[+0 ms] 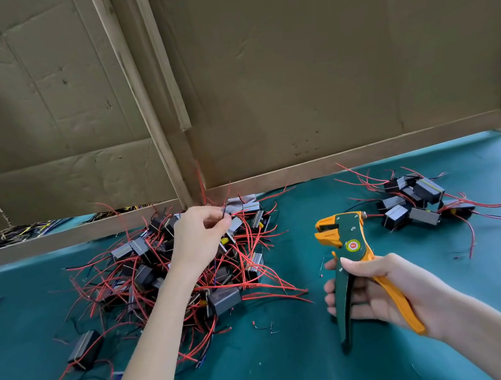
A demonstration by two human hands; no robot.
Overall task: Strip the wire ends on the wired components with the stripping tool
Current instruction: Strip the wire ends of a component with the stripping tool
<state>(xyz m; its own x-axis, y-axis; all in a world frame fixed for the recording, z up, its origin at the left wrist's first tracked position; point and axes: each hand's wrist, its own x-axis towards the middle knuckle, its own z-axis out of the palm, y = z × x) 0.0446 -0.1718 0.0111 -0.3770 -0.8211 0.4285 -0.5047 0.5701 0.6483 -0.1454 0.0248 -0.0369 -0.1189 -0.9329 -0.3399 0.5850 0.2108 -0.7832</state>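
Note:
A big tangled pile of dark block components (144, 267) with red and black wires lies on the teal table at centre left. My left hand (199, 234) reaches over its far side, thumb and fingers pinched on a thin dark wire (224, 214) sticking up from the pile. My right hand (380, 287) holds the green and orange stripping tool (348, 250) upright by its handles, jaws pointing left, to the right of the pile. A smaller group of wired components (416, 200) lies at the far right.
The table is covered with a teal cloth (281, 361). Cardboard panels on wooden frames (291, 72) stand along the back edge. One stray component (84, 350) lies at the near left. Small wire scraps (264, 326) dot the cloth. More wires show behind the left panel.

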